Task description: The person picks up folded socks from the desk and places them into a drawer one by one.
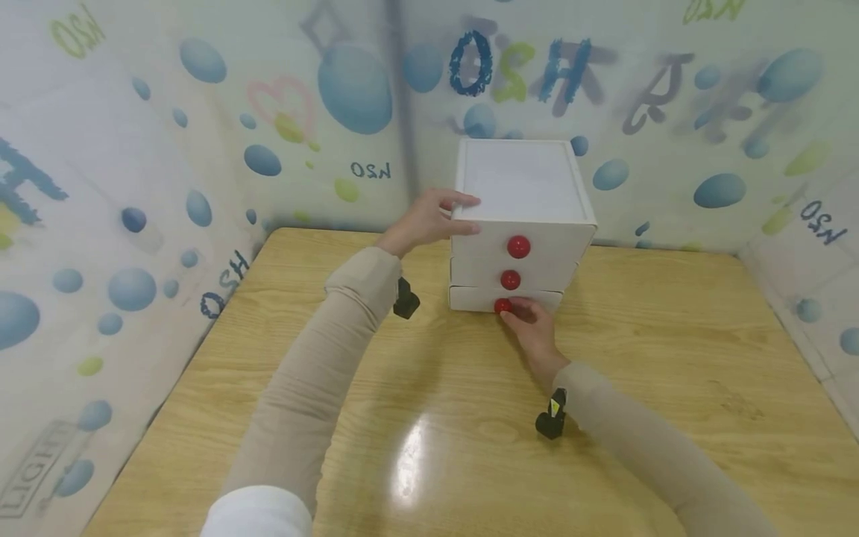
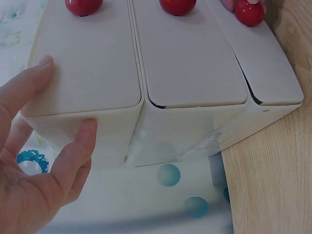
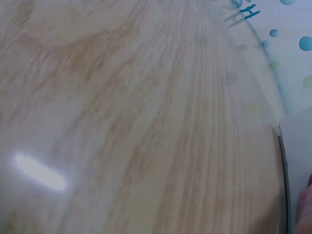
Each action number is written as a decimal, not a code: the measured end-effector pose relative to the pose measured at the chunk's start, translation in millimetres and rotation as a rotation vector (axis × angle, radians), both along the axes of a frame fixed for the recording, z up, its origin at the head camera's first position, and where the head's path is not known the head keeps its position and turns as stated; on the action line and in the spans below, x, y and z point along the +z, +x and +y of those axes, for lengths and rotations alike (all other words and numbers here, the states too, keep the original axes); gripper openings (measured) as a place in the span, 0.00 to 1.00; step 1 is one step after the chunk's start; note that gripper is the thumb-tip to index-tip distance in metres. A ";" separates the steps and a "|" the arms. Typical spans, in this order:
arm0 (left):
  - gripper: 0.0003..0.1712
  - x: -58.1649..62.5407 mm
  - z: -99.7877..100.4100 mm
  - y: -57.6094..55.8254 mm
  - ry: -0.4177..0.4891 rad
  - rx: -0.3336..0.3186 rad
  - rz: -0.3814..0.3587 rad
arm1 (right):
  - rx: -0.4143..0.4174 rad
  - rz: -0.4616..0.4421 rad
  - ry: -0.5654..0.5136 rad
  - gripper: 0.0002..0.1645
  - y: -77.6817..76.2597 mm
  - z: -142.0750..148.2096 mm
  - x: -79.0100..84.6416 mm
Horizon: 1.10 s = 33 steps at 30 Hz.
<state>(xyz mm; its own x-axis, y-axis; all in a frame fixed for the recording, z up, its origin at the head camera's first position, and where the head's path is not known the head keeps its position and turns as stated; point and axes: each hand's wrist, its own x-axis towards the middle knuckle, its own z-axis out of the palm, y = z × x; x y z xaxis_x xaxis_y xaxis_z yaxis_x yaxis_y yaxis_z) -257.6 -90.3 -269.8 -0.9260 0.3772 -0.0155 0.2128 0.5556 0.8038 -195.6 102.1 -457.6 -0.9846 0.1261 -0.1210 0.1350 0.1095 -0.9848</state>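
Note:
A small white drawer cabinet (image 1: 523, 179) stands on the table, with three drawers stacked and a round red knob on each. My left hand (image 1: 436, 216) holds its upper left front corner, one finger over the top and one across the front. In the left wrist view, the left hand's fingers (image 2: 73, 156) lie against the cabinet's side and front. Down at the bottom drawer (image 1: 470, 298), my right hand (image 1: 537, 335) pinches the lowest red knob (image 1: 502, 306) between thumb and fingers. The right wrist view catches only a sliver of that hand at its right edge.
The wooden table (image 1: 403, 373) runs up to a patterned backdrop (image 1: 302, 112) with blue dots and lettering behind and at both sides. The top knob (image 1: 519, 247) and middle knob (image 1: 511, 280) are untouched. Black devices (image 1: 552, 424) hang from both wrists.

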 end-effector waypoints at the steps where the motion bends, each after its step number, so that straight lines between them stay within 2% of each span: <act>1: 0.28 -0.4 0.2 -0.2 -0.002 0.002 -0.001 | 0.001 0.001 0.002 0.20 -0.2 0.4 -0.3; 15: 0.28 1.6 1.3 1.4 0.013 0.008 -0.013 | 0.037 -0.010 0.023 0.21 -3.2 4.6 -1.5; 26: 0.28 0.4 1.1 0.7 0.032 0.000 -0.009 | 0.096 0.052 0.096 0.21 -3.2 8.5 1.0; 33: 0.29 -1.2 -1.5 -1.0 0.012 0.000 -0.002 | 0.135 0.061 0.099 0.19 -0.1 15.2 8.5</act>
<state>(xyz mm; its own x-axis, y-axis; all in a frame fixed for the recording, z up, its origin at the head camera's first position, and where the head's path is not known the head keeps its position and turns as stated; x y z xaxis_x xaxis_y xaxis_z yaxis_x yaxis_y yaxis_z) -258.6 -91.8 -271.0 -0.9261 0.3770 -0.0129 0.2109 0.5458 0.8110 -195.7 117.3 -449.1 -0.9985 0.0003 -0.0542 0.0529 0.2190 -0.9743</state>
